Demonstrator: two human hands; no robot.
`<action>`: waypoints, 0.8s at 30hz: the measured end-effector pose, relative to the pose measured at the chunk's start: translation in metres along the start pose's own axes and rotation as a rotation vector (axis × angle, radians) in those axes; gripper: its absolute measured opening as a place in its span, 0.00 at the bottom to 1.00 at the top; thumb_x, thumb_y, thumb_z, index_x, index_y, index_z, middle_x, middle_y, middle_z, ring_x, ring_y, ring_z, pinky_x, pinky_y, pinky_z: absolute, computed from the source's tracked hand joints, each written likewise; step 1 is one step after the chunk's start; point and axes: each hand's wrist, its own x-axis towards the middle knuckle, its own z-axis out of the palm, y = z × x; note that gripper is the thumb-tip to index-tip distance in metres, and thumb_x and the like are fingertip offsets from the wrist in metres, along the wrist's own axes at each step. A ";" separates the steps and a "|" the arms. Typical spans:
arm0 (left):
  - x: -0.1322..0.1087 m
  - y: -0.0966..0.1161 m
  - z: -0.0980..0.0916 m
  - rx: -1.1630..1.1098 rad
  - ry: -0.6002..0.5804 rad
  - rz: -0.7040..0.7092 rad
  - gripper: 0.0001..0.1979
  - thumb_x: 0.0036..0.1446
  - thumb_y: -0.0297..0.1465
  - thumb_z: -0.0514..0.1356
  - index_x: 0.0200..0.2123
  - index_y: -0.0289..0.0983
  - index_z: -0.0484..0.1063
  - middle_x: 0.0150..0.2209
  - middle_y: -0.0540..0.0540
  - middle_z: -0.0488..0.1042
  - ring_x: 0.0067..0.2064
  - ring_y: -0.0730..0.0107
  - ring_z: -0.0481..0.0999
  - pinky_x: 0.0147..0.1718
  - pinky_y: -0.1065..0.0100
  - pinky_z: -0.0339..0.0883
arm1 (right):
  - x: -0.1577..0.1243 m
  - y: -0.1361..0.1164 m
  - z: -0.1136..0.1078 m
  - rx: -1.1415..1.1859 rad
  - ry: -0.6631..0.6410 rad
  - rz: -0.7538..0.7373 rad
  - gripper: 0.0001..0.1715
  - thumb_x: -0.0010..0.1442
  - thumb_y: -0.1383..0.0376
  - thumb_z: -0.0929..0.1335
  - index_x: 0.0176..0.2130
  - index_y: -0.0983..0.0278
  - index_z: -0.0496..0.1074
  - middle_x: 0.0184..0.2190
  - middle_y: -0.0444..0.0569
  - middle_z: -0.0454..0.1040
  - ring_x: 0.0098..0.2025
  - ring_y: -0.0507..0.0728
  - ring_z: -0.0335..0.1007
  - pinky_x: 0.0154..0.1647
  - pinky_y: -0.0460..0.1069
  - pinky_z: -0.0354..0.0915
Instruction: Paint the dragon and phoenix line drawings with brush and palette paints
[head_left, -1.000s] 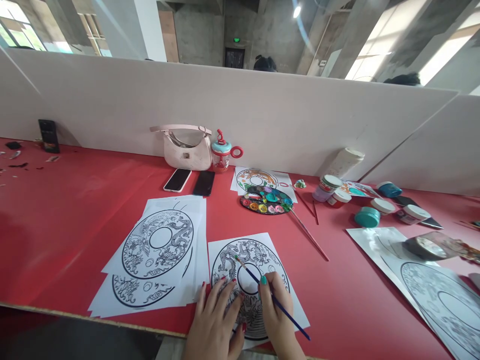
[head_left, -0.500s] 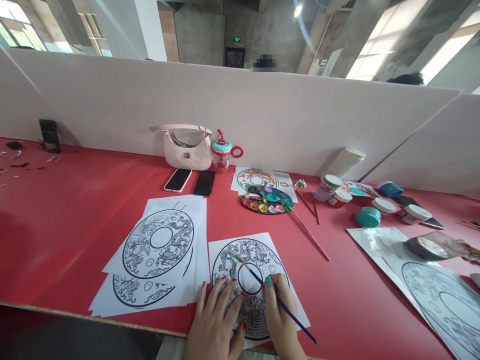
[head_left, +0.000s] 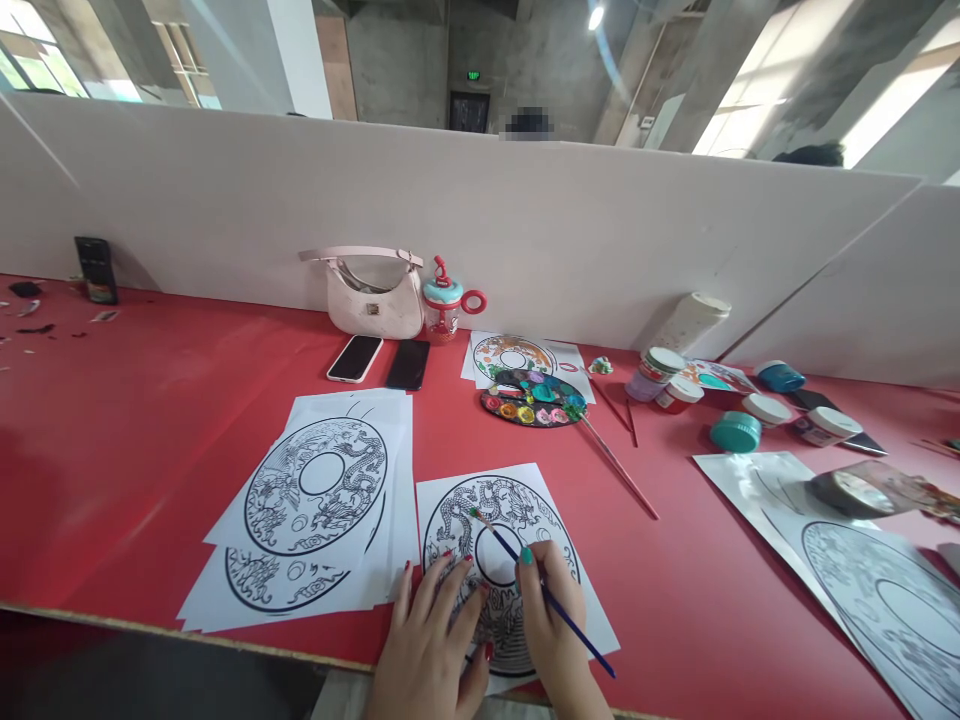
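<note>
My right hand (head_left: 553, 610) grips a blue-handled paintbrush (head_left: 570, 622) whose green-tipped bristles meet a printed sheet (head_left: 592, 612). That sheet carries a ring-shaped line drawing of a dragon, and the tip lies on the dragon in the upper part of the ring. My left hand (head_left: 435, 640) lies with fingers spread over the sheet's lower left part. Beyond the sheet is a palette (head_left: 536, 415) with several paint colours. A second paintbrush (head_left: 622, 468) with a reddish handle leans on the palette's right edge.
To the left lies a stack of printed sheets (head_left: 322, 520). Two phones (head_left: 355, 359), a pink handbag (head_left: 375, 305) and a cup (head_left: 444, 308) stand near the white partition (head_left: 225, 200). Several paint jars (head_left: 735, 432) and a water container (head_left: 855, 490) are on the right.
My right hand and the brush handle have shifted slightly left and up. The bristles remain at nearly the same spot, with a small green mark there. My left hand has hardly moved.
</note>
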 end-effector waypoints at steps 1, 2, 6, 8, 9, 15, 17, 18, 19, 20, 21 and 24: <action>0.000 0.000 0.000 0.003 -0.001 0.003 0.17 0.58 0.37 0.54 0.49 0.40 0.71 0.54 0.47 0.70 0.57 0.57 0.61 0.62 0.53 0.32 | 0.000 0.000 0.000 -0.001 0.004 0.002 0.19 0.65 0.56 0.58 0.25 0.60 0.56 0.16 0.38 0.55 0.18 0.50 0.50 0.19 0.45 0.49; 0.000 0.000 0.000 0.006 0.000 0.005 0.17 0.58 0.38 0.54 0.49 0.40 0.71 0.54 0.47 0.70 0.57 0.57 0.61 0.62 0.52 0.33 | 0.000 0.000 0.000 -0.001 0.010 0.002 0.19 0.65 0.56 0.58 0.25 0.60 0.56 0.16 0.38 0.55 0.17 0.50 0.50 0.18 0.45 0.49; 0.001 0.000 -0.002 0.015 -0.007 0.002 0.16 0.59 0.38 0.54 0.49 0.41 0.71 0.54 0.47 0.69 0.56 0.57 0.62 0.62 0.53 0.34 | 0.001 -0.001 -0.001 0.001 0.007 -0.027 0.18 0.65 0.57 0.58 0.25 0.60 0.56 0.16 0.38 0.55 0.17 0.50 0.51 0.18 0.45 0.51; 0.002 0.001 -0.003 0.017 -0.014 -0.001 0.16 0.59 0.37 0.54 0.49 0.41 0.71 0.55 0.48 0.69 0.57 0.58 0.62 0.62 0.53 0.33 | 0.002 -0.002 -0.002 -0.010 0.001 -0.044 0.18 0.65 0.58 0.57 0.25 0.60 0.56 0.16 0.37 0.54 0.17 0.50 0.51 0.18 0.45 0.51; 0.002 0.001 -0.004 0.017 -0.015 -0.001 0.16 0.59 0.37 0.54 0.49 0.41 0.71 0.54 0.48 0.69 0.57 0.58 0.62 0.62 0.53 0.33 | 0.002 -0.002 -0.002 -0.016 0.005 -0.052 0.18 0.65 0.58 0.57 0.25 0.60 0.56 0.16 0.37 0.54 0.17 0.49 0.51 0.17 0.44 0.51; 0.002 0.001 -0.004 0.015 -0.014 0.005 0.16 0.59 0.37 0.54 0.49 0.41 0.71 0.54 0.47 0.69 0.56 0.57 0.62 0.61 0.53 0.37 | 0.001 -0.001 -0.002 -0.023 0.046 -0.092 0.16 0.65 0.60 0.58 0.25 0.60 0.56 0.16 0.37 0.54 0.17 0.49 0.51 0.17 0.44 0.50; 0.002 0.000 -0.004 0.008 -0.014 -0.001 0.16 0.58 0.37 0.54 0.49 0.41 0.71 0.54 0.48 0.69 0.57 0.57 0.62 0.61 0.53 0.36 | 0.000 -0.001 -0.003 -0.029 0.032 -0.110 0.16 0.65 0.61 0.58 0.25 0.60 0.56 0.16 0.37 0.54 0.17 0.49 0.51 0.17 0.44 0.51; 0.002 0.000 -0.004 0.003 -0.014 -0.002 0.16 0.58 0.36 0.54 0.48 0.41 0.71 0.54 0.48 0.69 0.57 0.58 0.61 0.61 0.53 0.35 | 0.000 -0.001 -0.003 -0.029 0.035 -0.115 0.16 0.65 0.61 0.58 0.25 0.60 0.56 0.16 0.37 0.54 0.17 0.49 0.51 0.17 0.44 0.51; 0.002 0.000 -0.005 -0.002 -0.016 -0.003 0.16 0.58 0.36 0.54 0.48 0.41 0.71 0.54 0.48 0.69 0.57 0.58 0.61 0.61 0.54 0.35 | 0.000 -0.001 -0.003 -0.027 0.046 -0.116 0.16 0.65 0.61 0.58 0.25 0.60 0.56 0.16 0.37 0.54 0.17 0.49 0.51 0.17 0.44 0.51; 0.002 0.000 -0.005 -0.005 -0.019 -0.004 0.16 0.58 0.36 0.54 0.48 0.41 0.71 0.54 0.48 0.70 0.57 0.58 0.61 0.61 0.54 0.34 | -0.001 -0.001 -0.003 -0.023 0.063 -0.115 0.16 0.65 0.61 0.58 0.25 0.60 0.56 0.16 0.37 0.55 0.17 0.49 0.51 0.17 0.44 0.51; 0.002 0.000 -0.005 -0.007 -0.024 -0.005 0.16 0.58 0.36 0.54 0.49 0.41 0.71 0.54 0.48 0.70 0.57 0.58 0.61 0.62 0.54 0.34 | -0.001 -0.001 -0.003 -0.019 0.078 -0.115 0.16 0.65 0.62 0.58 0.25 0.60 0.56 0.17 0.37 0.55 0.17 0.49 0.51 0.17 0.44 0.51; 0.002 0.001 -0.005 -0.006 -0.031 -0.008 0.16 0.58 0.36 0.54 0.49 0.41 0.71 0.55 0.48 0.69 0.57 0.58 0.61 0.62 0.54 0.33 | 0.000 -0.002 -0.003 -0.025 0.073 -0.125 0.16 0.65 0.62 0.58 0.25 0.61 0.56 0.17 0.37 0.55 0.17 0.49 0.51 0.17 0.44 0.51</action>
